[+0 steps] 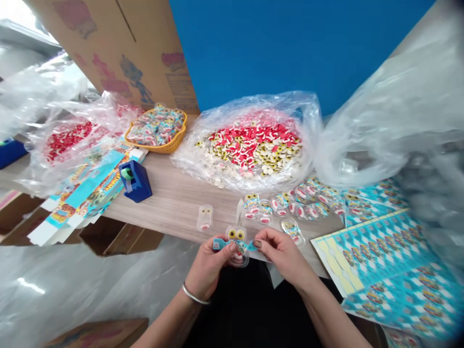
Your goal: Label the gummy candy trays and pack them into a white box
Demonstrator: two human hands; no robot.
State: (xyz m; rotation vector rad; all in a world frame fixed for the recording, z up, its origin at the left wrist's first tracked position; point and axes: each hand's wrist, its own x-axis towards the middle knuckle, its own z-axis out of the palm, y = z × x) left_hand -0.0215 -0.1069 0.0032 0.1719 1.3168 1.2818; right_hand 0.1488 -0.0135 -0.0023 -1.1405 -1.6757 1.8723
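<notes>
My left hand (210,263) grips a small clear plastic pack (236,234) with two yellow eye-shaped pieces showing at its top. Across the pack's middle lies a blue printed sticker (219,244), its left end sticking out past my left fingers. My right hand (281,253) pinches the sticker's right end between thumb and finger. Another clear pack (205,217), without a sticker, lies on the table to the left. Just beyond my right hand rests a pack with a sticker (292,231), and several more stickered packs (264,211) lie behind it.
A clear bag of loose red, white and yellow pieces (253,145) stands behind. Left are a yellow basket of packs (176,140), a blue tape dispenser (135,181) and flat printed cartons (87,181). Sticker sheets (384,251) overhang the right. A cardboard box (119,53) stands at the back.
</notes>
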